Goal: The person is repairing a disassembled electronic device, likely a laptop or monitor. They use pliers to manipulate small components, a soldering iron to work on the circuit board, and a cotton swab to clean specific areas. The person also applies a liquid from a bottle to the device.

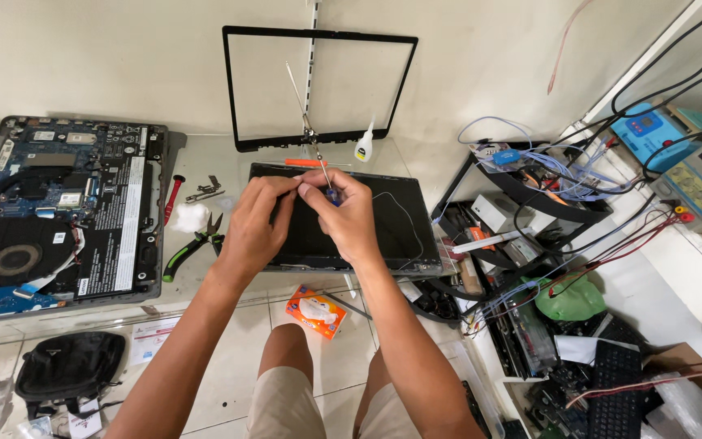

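The screen frame [319, 145] leaning on the cream wall [123, 57] is black. The laptop screen [392, 223] lying flat is black with a thin white wire [404, 213] across it. The opened laptop base [67, 211] shows a blue circuit board and a black battery. The pliers [192, 246] have green-and-black handles. The small screwdriver [173, 197] is red. The glue bottle [364, 146] is white. The carton [315, 311] is orange and white. The pouch [71, 366] is black.

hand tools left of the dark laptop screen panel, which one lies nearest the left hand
The green-and-black-handled pliers, lying just beside the left hand; the red-handled screwdriver lies farther off, past the white cotton wad.
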